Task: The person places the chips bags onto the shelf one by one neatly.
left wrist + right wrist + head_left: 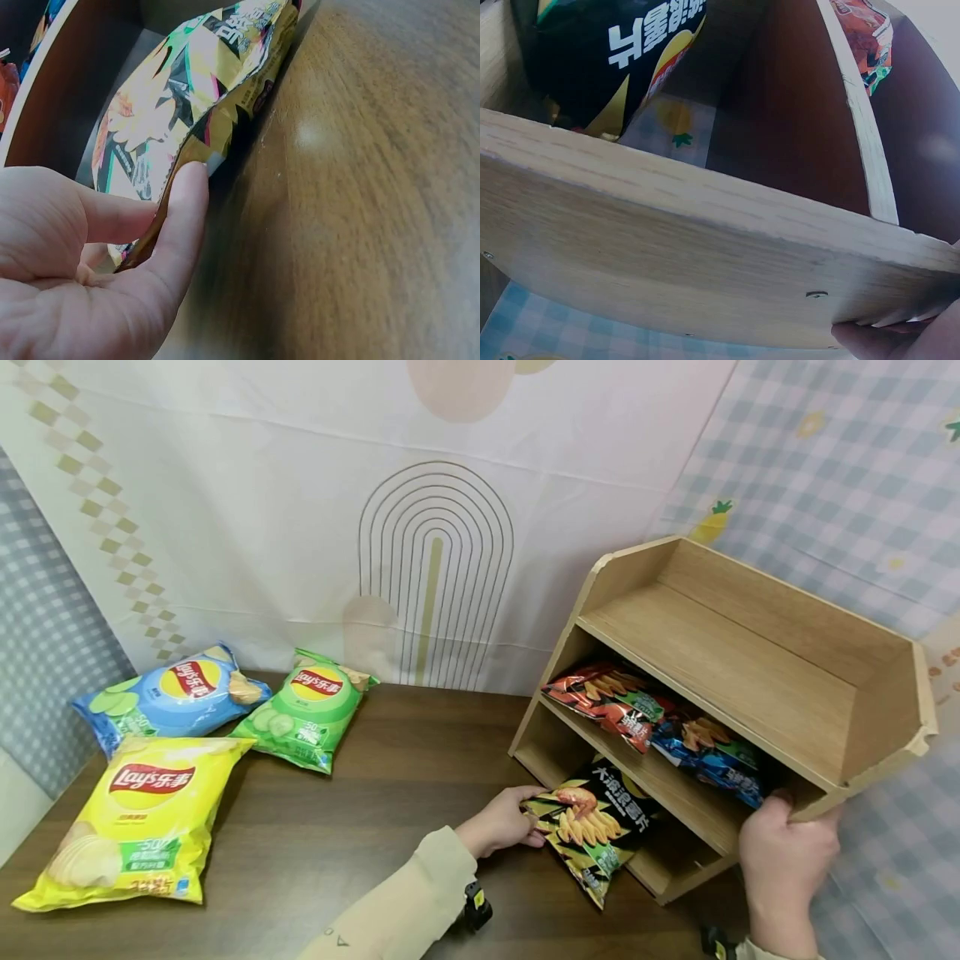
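My left hand (504, 820) pinches the edge of a black and yellow chip bag (592, 822) between thumb and fingers. That bag lies tilted, its far end inside the lower compartment of a wooden shelf (750, 668) and its near end sticking out over the table. In the left wrist view the thumb and fingers (187, 210) clasp the bag's crimped seam. My right hand (791, 852) grips the right side panel of the shelf, the thumb near its front edge. On the middle level lie a red chip bag (607, 697) and a blue chip bag (708, 752).
At the left of the brown table (375, 827) lie a yellow chip bag (142, 818), a light blue chip bag (176, 693) and a green chip bag (303, 710). Patterned cloth (300, 527) hangs behind the table. The shelf's top tray (750, 652) has raised sides.
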`<state>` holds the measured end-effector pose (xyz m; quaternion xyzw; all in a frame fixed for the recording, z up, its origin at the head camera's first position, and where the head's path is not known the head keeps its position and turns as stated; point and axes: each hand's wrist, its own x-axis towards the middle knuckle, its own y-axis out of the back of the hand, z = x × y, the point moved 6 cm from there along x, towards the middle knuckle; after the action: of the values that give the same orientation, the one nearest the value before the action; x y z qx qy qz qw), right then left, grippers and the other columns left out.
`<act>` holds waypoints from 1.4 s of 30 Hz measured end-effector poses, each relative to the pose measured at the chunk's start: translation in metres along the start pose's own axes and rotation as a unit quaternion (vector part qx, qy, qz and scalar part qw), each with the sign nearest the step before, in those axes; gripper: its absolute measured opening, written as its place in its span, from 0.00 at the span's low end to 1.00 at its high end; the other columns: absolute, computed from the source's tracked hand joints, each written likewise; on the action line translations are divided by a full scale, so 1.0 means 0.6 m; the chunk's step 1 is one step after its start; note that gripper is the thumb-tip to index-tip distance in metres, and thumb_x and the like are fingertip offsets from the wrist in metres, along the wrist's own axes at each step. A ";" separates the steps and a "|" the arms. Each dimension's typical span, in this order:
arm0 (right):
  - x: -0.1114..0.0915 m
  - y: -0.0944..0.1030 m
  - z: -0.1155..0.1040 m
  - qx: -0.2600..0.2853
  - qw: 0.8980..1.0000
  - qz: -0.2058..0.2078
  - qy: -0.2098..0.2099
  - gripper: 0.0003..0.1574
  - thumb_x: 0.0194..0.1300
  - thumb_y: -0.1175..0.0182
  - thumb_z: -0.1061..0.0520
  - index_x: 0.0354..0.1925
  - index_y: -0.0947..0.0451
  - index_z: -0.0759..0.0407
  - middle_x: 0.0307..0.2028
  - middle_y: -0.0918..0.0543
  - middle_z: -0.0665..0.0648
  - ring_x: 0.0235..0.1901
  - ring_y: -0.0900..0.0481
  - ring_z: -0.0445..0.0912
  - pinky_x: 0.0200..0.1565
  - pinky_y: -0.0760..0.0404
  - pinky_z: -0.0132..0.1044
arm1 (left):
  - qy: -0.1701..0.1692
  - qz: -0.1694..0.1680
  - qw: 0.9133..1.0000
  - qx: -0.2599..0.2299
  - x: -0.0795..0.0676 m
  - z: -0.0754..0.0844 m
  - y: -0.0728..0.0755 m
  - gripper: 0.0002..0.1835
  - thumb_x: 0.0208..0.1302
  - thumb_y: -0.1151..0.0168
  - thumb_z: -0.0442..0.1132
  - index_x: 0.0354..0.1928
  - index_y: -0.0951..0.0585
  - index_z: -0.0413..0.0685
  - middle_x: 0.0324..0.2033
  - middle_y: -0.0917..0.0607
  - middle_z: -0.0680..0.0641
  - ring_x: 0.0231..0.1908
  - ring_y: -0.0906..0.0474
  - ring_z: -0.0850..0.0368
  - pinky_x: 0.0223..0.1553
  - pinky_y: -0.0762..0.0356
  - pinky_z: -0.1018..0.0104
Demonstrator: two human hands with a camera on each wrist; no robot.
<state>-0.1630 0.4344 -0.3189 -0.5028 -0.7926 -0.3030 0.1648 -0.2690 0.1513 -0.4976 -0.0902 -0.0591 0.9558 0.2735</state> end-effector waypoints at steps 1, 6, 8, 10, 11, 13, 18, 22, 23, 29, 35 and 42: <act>0.000 0.000 0.000 0.000 1.000 0.001 0.001 0.29 0.63 0.54 0.56 0.60 0.32 0.67 0.45 0.25 0.82 0.49 0.31 0.77 0.48 0.39 0.63 | 0.000 -0.002 1.000 0.002 0.000 0.000 -0.002 0.27 0.65 0.54 0.18 0.64 0.28 0.43 0.38 0.20 0.41 0.29 0.16 0.45 0.34 0.17 0.57; 0.001 0.002 0.000 -0.004 1.000 -0.003 0.004 0.29 0.63 0.54 0.56 0.60 0.32 0.68 0.45 0.25 0.82 0.49 0.31 0.77 0.48 0.40 0.63 | 0.000 -0.010 1.000 0.002 0.006 -0.004 -0.019 0.27 0.66 0.55 0.18 0.62 0.26 0.46 0.37 0.20 0.42 0.28 0.17 0.48 0.34 0.17 0.58; 0.002 0.003 0.001 -0.005 1.000 -0.005 0.005 0.29 0.63 0.54 0.56 0.60 0.32 0.69 0.45 0.26 0.82 0.49 0.31 0.77 0.48 0.40 0.63 | 0.003 -0.016 1.000 -0.001 0.010 -0.010 -0.031 0.26 0.66 0.56 0.18 0.62 0.26 0.45 0.37 0.20 0.42 0.27 0.17 0.49 0.34 0.17 0.59; 0.002 0.006 0.003 -0.007 1.000 -0.006 0.003 0.29 0.63 0.54 0.56 0.60 0.32 0.69 0.45 0.26 0.82 0.49 0.31 0.77 0.48 0.40 0.63 | 0.007 -0.017 1.000 -0.003 0.014 -0.015 -0.043 0.26 0.66 0.56 0.18 0.61 0.26 0.44 0.36 0.21 0.42 0.25 0.18 0.51 0.33 0.17 0.60; 0.002 0.007 0.004 -0.007 1.000 -0.005 0.001 0.29 0.63 0.54 0.56 0.59 0.32 0.69 0.45 0.26 0.82 0.48 0.32 0.77 0.48 0.40 0.63 | 0.006 -0.014 1.000 -0.001 0.015 -0.017 -0.047 0.25 0.66 0.57 0.18 0.61 0.26 0.44 0.36 0.21 0.42 0.24 0.19 0.52 0.32 0.17 0.60; 0.002 0.009 0.006 -0.008 1.000 -0.004 -0.003 0.29 0.63 0.54 0.56 0.60 0.32 0.69 0.45 0.26 0.83 0.48 0.32 0.77 0.48 0.40 0.63 | -0.007 0.006 1.000 -0.001 0.019 -0.016 -0.051 0.25 0.65 0.56 0.18 0.61 0.28 0.42 0.36 0.22 0.42 0.23 0.20 0.55 0.31 0.17 0.61; 0.004 0.009 0.007 -0.005 1.000 0.003 -0.006 0.29 0.63 0.54 0.55 0.60 0.32 0.68 0.47 0.25 0.82 0.49 0.32 0.76 0.48 0.40 0.62 | -0.073 0.098 0.993 0.003 0.027 -0.004 -0.047 0.20 0.67 0.52 0.20 0.60 0.31 0.38 0.38 0.24 0.41 0.22 0.20 0.54 0.29 0.17 0.59; 0.004 0.007 0.005 -0.002 1.000 0.003 -0.002 0.29 0.63 0.54 0.56 0.59 0.31 0.69 0.46 0.25 0.81 0.49 0.31 0.76 0.48 0.40 0.62 | -0.096 0.142 0.985 -0.007 0.032 -0.004 -0.047 0.16 0.69 0.51 0.22 0.56 0.30 0.39 0.38 0.24 0.40 0.26 0.16 0.49 0.32 0.17 0.58; 0.004 0.007 0.005 -0.002 1.000 0.002 -0.003 0.29 0.63 0.54 0.56 0.59 0.32 0.69 0.46 0.25 0.81 0.50 0.31 0.76 0.48 0.40 0.62 | -0.098 0.145 0.984 -0.012 0.034 -0.005 -0.049 0.16 0.69 0.52 0.22 0.56 0.30 0.39 0.38 0.24 0.40 0.27 0.16 0.48 0.33 0.17 0.58; 0.003 0.004 0.005 0.000 1.000 0.001 -0.009 0.29 0.63 0.54 0.56 0.60 0.32 0.68 0.46 0.25 0.81 0.50 0.31 0.76 0.48 0.40 0.61 | -0.097 0.126 0.985 -0.066 0.039 -0.007 -0.066 0.17 0.71 0.56 0.22 0.58 0.29 0.36 0.43 0.24 0.39 0.32 0.16 0.47 0.38 0.17 0.59; 0.003 0.000 0.003 -0.004 1.000 -0.002 -0.007 0.29 0.63 0.54 0.55 0.59 0.32 0.68 0.46 0.25 0.81 0.49 0.31 0.76 0.48 0.40 0.62 | -0.073 0.094 0.990 -0.075 0.038 -0.006 -0.078 0.19 0.71 0.56 0.22 0.61 0.28 0.35 0.45 0.24 0.40 0.39 0.17 0.45 0.42 0.18 0.61; 0.002 -0.001 0.003 -0.003 1.000 -0.002 -0.001 0.29 0.63 0.54 0.56 0.60 0.32 0.68 0.46 0.25 0.81 0.49 0.31 0.76 0.48 0.40 0.63 | -0.056 0.046 0.995 -0.062 0.034 -0.006 -0.088 0.20 0.71 0.54 0.24 0.63 0.30 0.34 0.42 0.23 0.41 0.41 0.18 0.39 0.41 0.18 0.61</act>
<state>-0.1637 0.4361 -0.3198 -0.5017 -0.7932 -0.3048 0.1621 -0.2580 0.2069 -0.4952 -0.0556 -0.1291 0.9654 0.2198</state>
